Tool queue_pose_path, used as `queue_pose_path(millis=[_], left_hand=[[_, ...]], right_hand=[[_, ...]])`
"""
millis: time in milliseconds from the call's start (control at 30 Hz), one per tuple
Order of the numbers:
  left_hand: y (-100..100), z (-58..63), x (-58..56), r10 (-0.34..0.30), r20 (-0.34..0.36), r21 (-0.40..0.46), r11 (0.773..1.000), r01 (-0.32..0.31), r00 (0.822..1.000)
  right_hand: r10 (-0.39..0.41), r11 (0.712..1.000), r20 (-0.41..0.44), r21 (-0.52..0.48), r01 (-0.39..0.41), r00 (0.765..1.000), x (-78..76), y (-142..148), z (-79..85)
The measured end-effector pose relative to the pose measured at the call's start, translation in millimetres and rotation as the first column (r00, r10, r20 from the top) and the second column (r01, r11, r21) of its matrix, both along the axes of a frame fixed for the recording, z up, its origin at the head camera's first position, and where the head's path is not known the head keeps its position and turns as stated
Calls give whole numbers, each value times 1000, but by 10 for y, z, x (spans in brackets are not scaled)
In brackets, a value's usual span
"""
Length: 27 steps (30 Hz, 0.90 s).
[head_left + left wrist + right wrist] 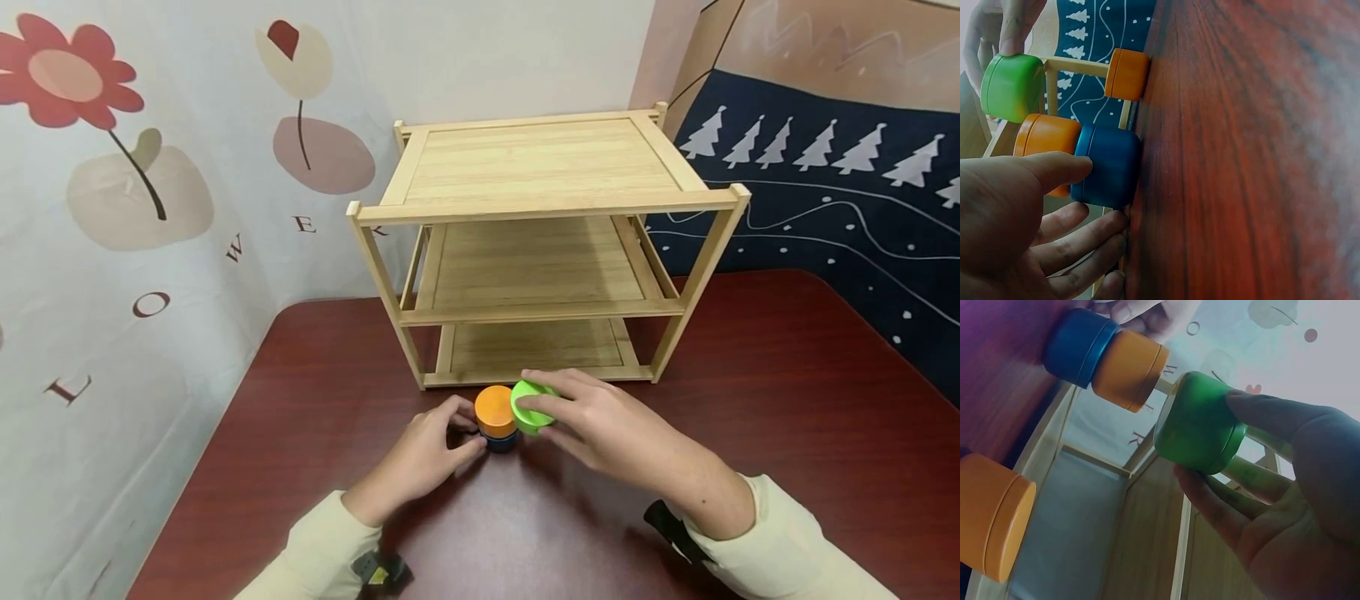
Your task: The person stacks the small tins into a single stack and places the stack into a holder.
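Note:
A blue round lidded tin [1110, 165] stands on the table, and an orange tin [496, 410] is stacked on top of it. My left hand [431, 450] holds the blue tin low down, with the thumb against its near side and the fingers curved round the far side. In my right hand [607, 425] a green tin [1200, 422] is pinched between thumb and fingers. It hangs in the air, tilted, just right of the orange tin's top. A second orange tin [1127, 74] stands on the table to the right; in the head view my right hand hides it.
Right behind the tins stands a three-tier wooden shelf [543, 208] on the dark red table [322, 367]. Printed cloth with flowers [150, 275] hangs at the left and back, and a dark cloth with white trees [825, 192] at the right.

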<state>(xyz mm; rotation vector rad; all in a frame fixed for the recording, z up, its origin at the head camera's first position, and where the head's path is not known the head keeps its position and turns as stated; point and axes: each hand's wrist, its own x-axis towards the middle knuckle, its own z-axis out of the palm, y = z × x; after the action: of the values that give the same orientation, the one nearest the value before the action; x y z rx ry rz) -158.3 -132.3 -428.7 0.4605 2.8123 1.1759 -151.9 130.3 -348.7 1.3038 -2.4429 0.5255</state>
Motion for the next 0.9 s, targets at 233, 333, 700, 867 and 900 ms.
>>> queue_pose_path(millis=[233,333,700,867,900], left_hand=[[-16,-2,1,-6,-5,8,1000,6,1000],[-18,1,1,-10,-8,9,1000,10,1000],[-26,-16,10,-13,-12,14,1000,13,1000],[-28,-9,2,-15,-10,18,1000,15,1000],[-28,-6,0,-17,-9,18,1000,17,1000]], right_hand=[[-5,1000,11,-9,5,1000,-12,-69,6],[-11,1000,22,-8,12,1000,-18,-102,10],[-7,1000,33,-13,8,999,-60,-189,-30],[-9,1000,35,-16,9,999,-70,-222,-30],[-8,1000,37,-15,9,999,-71,-228,-28]])
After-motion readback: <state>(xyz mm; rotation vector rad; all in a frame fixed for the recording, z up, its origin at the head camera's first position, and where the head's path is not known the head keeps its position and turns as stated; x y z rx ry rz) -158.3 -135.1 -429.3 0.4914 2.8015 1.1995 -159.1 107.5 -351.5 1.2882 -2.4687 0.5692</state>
